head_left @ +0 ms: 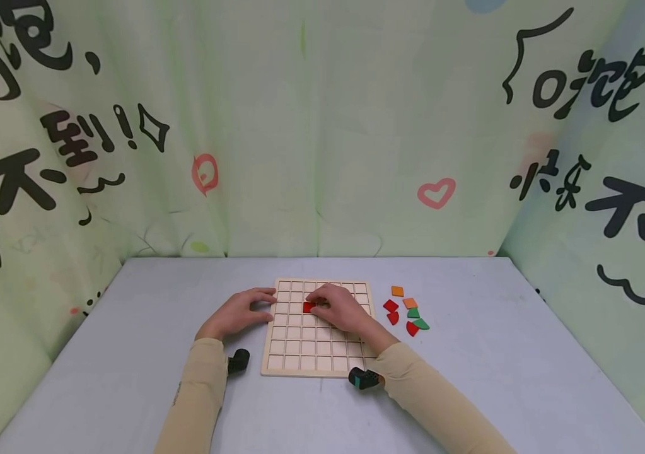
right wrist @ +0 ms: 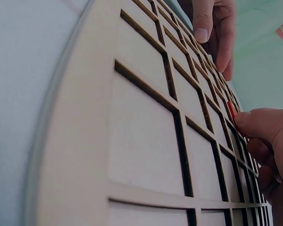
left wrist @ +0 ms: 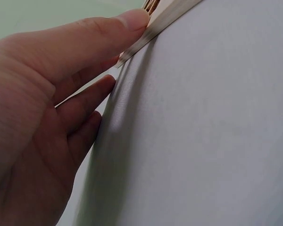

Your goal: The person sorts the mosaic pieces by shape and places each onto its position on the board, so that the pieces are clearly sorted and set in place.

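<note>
A wooden grid board [head_left: 294, 364] with raised dividers lies flat on the table. My right hand [head_left: 338, 308] reaches over its upper middle, thumb and fingers pinching a small red tile [head_left: 307, 308] at one of the cells. In the right wrist view that red tile [right wrist: 231, 109] shows as a thin edge beside the thumb. At the board's left rim is my left hand [head_left: 243, 311], fingers extended. Seen from the left wrist, the left thumb [left wrist: 132, 21] rests on the board's edge [left wrist: 167, 20].
Right of the board lie several loose pieces: orange squares [head_left: 397, 291], red pieces [head_left: 390, 306] and green pieces [head_left: 421, 324]. Dark wrist devices [head_left: 363, 378] sit below each sleeve. A printed curtain [head_left: 311, 139] hangs behind and beside the white table [head_left: 129, 353].
</note>
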Action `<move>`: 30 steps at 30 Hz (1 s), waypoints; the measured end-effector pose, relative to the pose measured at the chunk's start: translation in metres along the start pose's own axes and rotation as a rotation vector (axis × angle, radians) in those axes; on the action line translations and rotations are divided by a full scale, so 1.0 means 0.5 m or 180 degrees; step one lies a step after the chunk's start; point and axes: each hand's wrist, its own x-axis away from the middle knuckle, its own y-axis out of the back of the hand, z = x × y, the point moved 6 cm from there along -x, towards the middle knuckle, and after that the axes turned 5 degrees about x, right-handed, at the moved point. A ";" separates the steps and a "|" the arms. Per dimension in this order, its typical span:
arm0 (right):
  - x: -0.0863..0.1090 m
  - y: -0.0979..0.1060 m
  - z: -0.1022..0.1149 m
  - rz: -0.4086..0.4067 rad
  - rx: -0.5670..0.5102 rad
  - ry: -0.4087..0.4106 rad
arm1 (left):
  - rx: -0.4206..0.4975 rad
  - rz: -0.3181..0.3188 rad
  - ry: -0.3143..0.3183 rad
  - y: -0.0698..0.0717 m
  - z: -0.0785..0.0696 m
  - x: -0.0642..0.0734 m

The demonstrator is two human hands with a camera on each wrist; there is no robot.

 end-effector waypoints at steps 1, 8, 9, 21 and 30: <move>0.000 0.001 0.000 0.0004 -0.0003 -0.0009 | 0.0003 -0.0001 0.0006 0.000 0.000 0.000; 0.000 0.003 0.000 0.0014 0.0007 -0.0041 | 0.0021 0.0002 -0.0003 0.001 -0.002 0.000; 0.000 0.003 -0.001 0.0011 -0.0001 -0.0031 | 0.0018 0.0001 -0.0012 0.002 -0.002 0.000; 0.000 -0.002 -0.007 -0.0026 0.0019 -0.0012 | 0.0046 0.0013 -0.0024 0.001 -0.001 -0.001; 0.003 0.026 -0.021 -0.0169 -0.0169 -0.0242 | 0.0048 0.0011 0.0037 -0.001 0.002 -0.001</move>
